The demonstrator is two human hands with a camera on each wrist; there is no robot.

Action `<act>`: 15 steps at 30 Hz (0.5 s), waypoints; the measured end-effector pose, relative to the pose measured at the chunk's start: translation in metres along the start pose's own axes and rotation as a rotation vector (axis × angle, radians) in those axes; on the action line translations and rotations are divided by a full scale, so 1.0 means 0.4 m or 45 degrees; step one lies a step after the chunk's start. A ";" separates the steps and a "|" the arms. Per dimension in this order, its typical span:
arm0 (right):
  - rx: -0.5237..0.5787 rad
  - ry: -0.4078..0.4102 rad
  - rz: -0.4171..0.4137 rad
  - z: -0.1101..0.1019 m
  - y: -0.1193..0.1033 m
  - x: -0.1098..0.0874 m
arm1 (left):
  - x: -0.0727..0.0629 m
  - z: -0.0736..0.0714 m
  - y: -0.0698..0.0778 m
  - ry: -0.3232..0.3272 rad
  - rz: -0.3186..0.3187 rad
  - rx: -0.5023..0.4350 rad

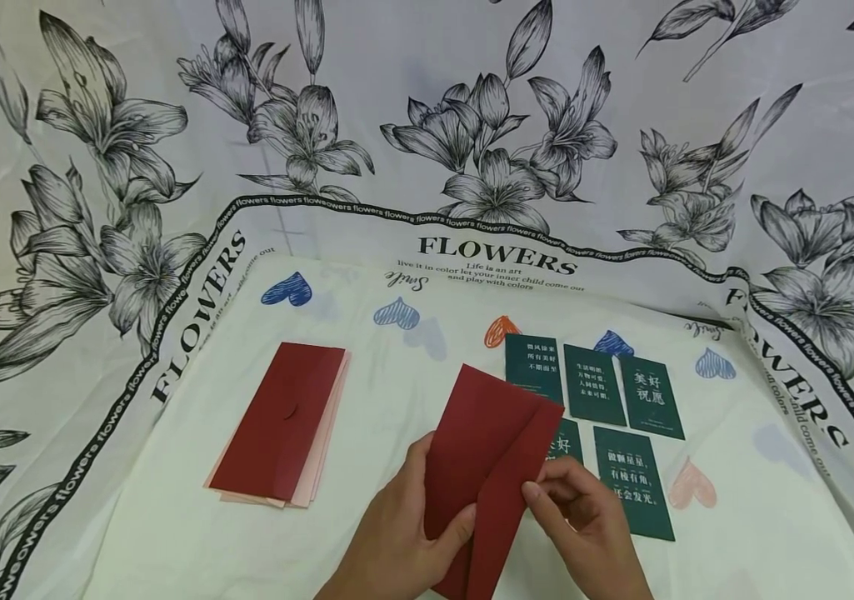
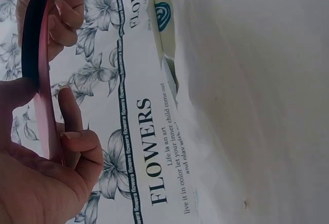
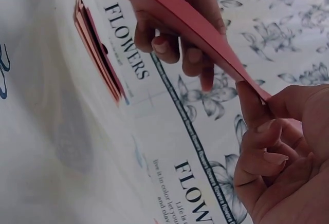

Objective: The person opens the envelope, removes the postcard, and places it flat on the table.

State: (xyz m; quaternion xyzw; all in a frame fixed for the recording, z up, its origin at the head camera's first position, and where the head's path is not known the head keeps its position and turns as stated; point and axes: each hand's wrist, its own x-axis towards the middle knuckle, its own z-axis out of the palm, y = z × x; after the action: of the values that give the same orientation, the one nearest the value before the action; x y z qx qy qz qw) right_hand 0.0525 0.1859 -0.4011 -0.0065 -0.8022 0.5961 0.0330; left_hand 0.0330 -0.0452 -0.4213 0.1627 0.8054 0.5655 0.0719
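Note:
A dark red envelope is held up above the cloth, its long flap edge running down its face. My left hand grips its lower left side, thumb across the front; the left wrist view shows the fingers of this left hand behind it. At the right edge my right hand pinches the envelope between thumb and forefinger, as the right wrist view also shows with the right hand on a corner of the envelope. Whether anything lies inside it, I cannot tell.
To the left lies a stack of red and pink envelopes. Several dark green cards with white writing, such as this card, lie at the right, one partly hidden behind the held envelope. A white cloth with printed hearts and flowers covers the surface.

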 end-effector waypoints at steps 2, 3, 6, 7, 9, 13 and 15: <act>0.010 0.004 -0.007 0.001 0.001 -0.001 | -0.001 0.001 0.000 0.003 0.009 0.010; 0.015 0.007 -0.013 0.001 0.002 -0.002 | -0.001 0.001 0.000 0.002 0.014 0.013; 0.022 0.019 -0.030 0.003 0.003 -0.003 | -0.002 0.003 0.000 0.000 0.032 0.007; 0.022 0.025 -0.034 0.003 0.004 -0.003 | -0.002 0.003 0.001 0.002 0.038 0.006; 0.020 0.035 -0.038 0.004 0.005 -0.003 | -0.002 0.004 0.002 0.003 0.056 0.007; 0.011 0.041 -0.033 0.005 0.006 -0.002 | -0.004 0.005 0.002 0.000 0.061 0.011; 0.006 0.046 -0.033 0.006 0.006 -0.002 | -0.004 0.005 0.002 -0.008 0.058 0.004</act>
State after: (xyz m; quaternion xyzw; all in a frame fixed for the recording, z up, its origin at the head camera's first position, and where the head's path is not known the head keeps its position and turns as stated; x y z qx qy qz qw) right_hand 0.0530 0.1843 -0.4042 -0.0067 -0.8000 0.5974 0.0552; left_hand 0.0351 -0.0438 -0.4215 0.1831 0.8022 0.5650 0.0613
